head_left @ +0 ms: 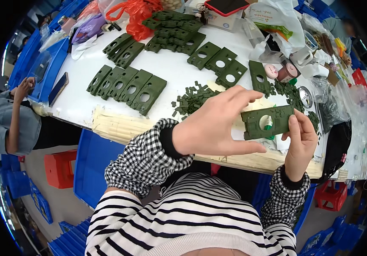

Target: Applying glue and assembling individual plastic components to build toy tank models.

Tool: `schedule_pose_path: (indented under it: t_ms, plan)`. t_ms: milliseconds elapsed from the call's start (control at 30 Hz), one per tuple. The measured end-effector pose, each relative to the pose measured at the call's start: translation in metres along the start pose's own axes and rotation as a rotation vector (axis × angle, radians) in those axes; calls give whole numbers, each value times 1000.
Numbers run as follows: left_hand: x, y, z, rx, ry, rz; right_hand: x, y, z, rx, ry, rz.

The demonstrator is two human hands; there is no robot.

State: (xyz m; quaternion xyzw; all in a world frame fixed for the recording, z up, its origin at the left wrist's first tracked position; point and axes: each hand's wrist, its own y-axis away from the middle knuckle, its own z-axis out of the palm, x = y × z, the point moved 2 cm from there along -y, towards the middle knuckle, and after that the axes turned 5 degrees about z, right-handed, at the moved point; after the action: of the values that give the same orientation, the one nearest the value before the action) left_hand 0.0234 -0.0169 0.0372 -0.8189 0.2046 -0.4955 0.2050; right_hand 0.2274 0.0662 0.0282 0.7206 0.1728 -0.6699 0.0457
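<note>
My right hand pinches a dark green plastic plate by its right end, thumb in front and fingers behind. The plate has a large round hole and small raised details on its face. My left hand reaches in from the left, thumb and fingers spread apart around the plate's left end, with nothing seen in its grip. Beyond the left hand lies a pile of small dark green plastic pieces. Another green plate with a hole lies on the table behind the held one.
Rows of similar green plates lie on the white table, with a stack farther back. A red-cased phone, a pink round container and plastic bags crowd the back and right. Someone sits at the left.
</note>
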Motion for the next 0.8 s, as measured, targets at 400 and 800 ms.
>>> schedule_pose_path:
  t_ms: [400,800]
  plan:
    - [29,123,-74,294,-235,-244,-8,25,45,-335,103,-28]
    - [-43,440,-179,732,-850,-1173,6,39,27,-438,210,-23]
